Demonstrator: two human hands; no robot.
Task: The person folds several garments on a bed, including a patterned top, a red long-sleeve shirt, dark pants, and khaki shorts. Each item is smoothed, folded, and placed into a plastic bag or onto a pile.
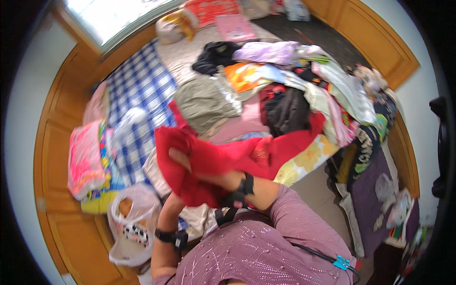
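Note:
A red knitted garment [228, 153], blurred by motion, is raised in front of me and trails to the right across the heap. My right hand [180, 158] grips it at the left, with folds of red cloth around the fingers. My left hand [175, 202] goes in under the lower left of the same garment; its fingers are hidden by the cloth. Beyond it on the bed lie a grey-green folded garment [205, 101], a dark brown garment [290, 110] and a yellow-flowered white cloth [306, 160].
A blue-and-white checked cloth [137, 85] covers the bed's left side. Folded pink bedding [87, 156] and a white plastic bag [135, 249] are at the left. Several mixed clothes, including a lilac one [265, 52], are heaped behind. A purple cloth [370, 203] lies at the right.

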